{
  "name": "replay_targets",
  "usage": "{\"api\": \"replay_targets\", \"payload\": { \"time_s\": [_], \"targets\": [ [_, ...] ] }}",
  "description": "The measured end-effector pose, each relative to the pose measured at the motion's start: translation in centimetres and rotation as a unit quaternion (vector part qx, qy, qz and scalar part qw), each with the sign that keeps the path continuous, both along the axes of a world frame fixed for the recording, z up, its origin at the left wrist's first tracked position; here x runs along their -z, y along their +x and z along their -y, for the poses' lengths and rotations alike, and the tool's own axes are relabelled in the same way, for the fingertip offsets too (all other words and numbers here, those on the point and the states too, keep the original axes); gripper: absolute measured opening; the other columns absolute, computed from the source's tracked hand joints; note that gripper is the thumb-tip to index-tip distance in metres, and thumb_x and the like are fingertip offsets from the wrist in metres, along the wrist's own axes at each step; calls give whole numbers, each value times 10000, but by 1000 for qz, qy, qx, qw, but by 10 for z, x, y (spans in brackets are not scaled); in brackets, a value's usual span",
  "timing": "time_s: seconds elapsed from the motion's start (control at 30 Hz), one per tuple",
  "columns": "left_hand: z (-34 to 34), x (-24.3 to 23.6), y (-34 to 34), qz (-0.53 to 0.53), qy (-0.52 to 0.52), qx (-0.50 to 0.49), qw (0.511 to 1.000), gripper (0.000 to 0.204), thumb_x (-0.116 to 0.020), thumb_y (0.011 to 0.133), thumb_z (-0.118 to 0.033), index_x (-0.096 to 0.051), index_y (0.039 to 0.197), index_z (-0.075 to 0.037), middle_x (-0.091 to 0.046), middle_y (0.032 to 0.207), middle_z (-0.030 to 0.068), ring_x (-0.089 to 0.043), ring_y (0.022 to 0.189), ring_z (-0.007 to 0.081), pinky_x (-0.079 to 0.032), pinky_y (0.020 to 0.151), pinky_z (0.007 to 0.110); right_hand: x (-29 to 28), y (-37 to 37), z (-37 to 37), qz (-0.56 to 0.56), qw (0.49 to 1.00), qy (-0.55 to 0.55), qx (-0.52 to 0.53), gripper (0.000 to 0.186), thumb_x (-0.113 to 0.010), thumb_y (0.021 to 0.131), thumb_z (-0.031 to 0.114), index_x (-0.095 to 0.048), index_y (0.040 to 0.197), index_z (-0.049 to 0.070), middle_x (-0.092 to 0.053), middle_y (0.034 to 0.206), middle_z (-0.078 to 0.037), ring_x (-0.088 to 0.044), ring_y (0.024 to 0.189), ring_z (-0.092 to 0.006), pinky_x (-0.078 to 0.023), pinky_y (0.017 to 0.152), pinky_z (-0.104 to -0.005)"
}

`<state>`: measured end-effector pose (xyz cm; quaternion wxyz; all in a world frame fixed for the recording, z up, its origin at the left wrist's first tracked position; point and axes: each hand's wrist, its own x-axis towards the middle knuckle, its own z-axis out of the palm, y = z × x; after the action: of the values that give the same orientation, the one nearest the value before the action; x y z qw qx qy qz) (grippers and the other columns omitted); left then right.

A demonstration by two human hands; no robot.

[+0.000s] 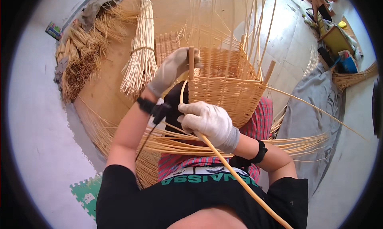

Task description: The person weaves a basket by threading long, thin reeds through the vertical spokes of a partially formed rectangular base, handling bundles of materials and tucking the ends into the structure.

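A half-woven wicker basket (223, 94) rests tilted on my lap, with wooden corner posts and long thin upright stakes rising from its walls. My left hand (172, 67), in a white glove, is closed around the left corner post (192, 63); its fingertips are partly hidden behind the post. In front of the near wall, my right hand (209, 123), also gloved, pinches a long, thick cane (243, 180). The cane's upper end curves up to the basket's left corner, and its tail runs down past my chest to the lower right.
Loose canes (303, 145) lie across my lap. A tied bundle of pale canes (139, 53) stands ahead left, near more bundles (79, 57) along the wall. Another woven panel (165, 45) is behind the basket. A grey cloth (309, 105) lies right; a person (325, 7) sits far right.
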<state>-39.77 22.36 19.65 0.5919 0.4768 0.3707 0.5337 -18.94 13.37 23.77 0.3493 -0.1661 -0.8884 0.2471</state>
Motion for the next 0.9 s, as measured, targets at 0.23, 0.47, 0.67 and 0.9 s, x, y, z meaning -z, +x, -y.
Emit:
{"api": "replay_targets", "payload": {
  "time_s": [0.23, 0.47, 0.67, 0.9],
  "targets": [
    [-1, 40, 28, 51, -69, -76, 993, 756, -326, 976, -776, -496, 655, -113, -416, 508, -2, -436, 422, 139, -337, 390, 247, 26, 34, 9, -73, 996, 37, 32, 110, -723, 846, 130, -622, 825, 93, -729, 1047, -130, -735, 871, -276, -604, 661, -343],
    [-1, 31, 33, 59, -70, -72, 993, 764, -329, 951, -802, -478, 660, -112, -360, 514, -20, -364, 393, 114, -265, 350, 242, 84, 74, -68, -345, 774, -443, 293, 195, -715, 924, -15, -607, 769, 34, -724, 832, -85, -646, 707, -110, -541, 627, -286],
    [6, 29, 18, -2, 21, -5, 1000, 730, -386, 952, -787, -566, 882, -84, -661, 990, 108, -635, 1016, 242, -519, 895, 379, 106, 95, -68, -320, 756, -505, 268, 127, -754, 923, 49, -634, 944, 83, -719, 917, -71, -714, 802, -171, -568, 655, -274],
    [15, 34, 10, -155, -52, 53, 985, 381, -819, 867, -114, -459, 984, -153, -650, 1181, 105, -565, 1218, 232, -458, 1077, 408, 73, 80, -66, -349, 777, -445, 276, 224, -713, 943, 16, -637, 1153, 29, -752, 1011, -95, -687, 840, -121, -551, 670, -244]
  ]
}}
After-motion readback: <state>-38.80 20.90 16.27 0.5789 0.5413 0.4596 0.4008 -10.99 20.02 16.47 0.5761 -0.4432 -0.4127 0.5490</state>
